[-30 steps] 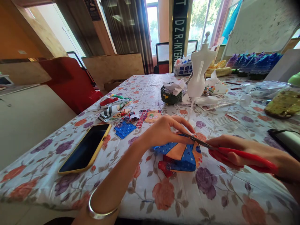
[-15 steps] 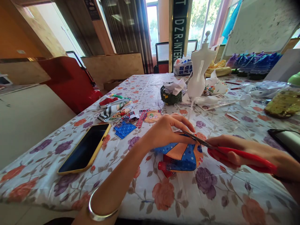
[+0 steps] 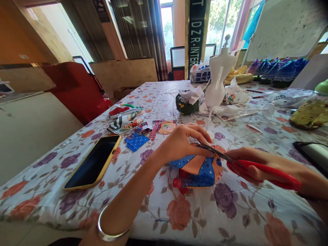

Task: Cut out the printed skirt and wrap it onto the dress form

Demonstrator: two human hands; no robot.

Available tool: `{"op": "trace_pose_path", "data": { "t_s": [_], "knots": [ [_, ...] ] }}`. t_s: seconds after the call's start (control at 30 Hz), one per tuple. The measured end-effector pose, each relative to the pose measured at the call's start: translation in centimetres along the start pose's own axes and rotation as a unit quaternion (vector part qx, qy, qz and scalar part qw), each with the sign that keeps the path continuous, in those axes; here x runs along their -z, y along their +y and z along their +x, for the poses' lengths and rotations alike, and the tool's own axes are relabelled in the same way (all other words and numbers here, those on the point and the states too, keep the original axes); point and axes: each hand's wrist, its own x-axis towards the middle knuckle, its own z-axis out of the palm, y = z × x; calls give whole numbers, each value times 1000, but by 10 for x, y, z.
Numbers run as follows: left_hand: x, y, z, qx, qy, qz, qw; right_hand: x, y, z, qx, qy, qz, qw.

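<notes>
In the head view, we see the patterned piece (image 3: 197,166) near the front edge of the tabletop (image 3: 202,220), right of its middle. Our left hand (image 3: 182,140) pinches the piece's far side between thumb and fingers; our right hand (image 3: 266,165) grips the scissors (image 3: 238,165) by the red handles. The blades run close by the left fingertips: closing them without shifting that pinch could nick skin. The piece bends and overlaps a red part (image 3: 180,182) beneath; a slipping hold could fold it into the blades and spoil the cut. Reaching farther could tip the white dress form (image 3: 217,80), standing just beyond our left hand.
</notes>
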Motion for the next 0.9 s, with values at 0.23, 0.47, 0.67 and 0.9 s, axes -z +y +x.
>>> {"op": "trace_pose_path", "data": {
  "t_s": [0.23,0.47,0.67,0.9],
  "knots": [
    [0,0,1,3,7,-1,1000,7,5,4,15,-45,-16,999],
    [-1,1,1,-1,19,-6,1000,-1,-5,-1,18,-17,-36,999],
    [-4,1,0,14,11,-20,1000,3,0,1,26,-31,-61,997],
    [-4,3,2,21,15,-20,999,2,6,5,37,-28,-30,998]
  ]
}}
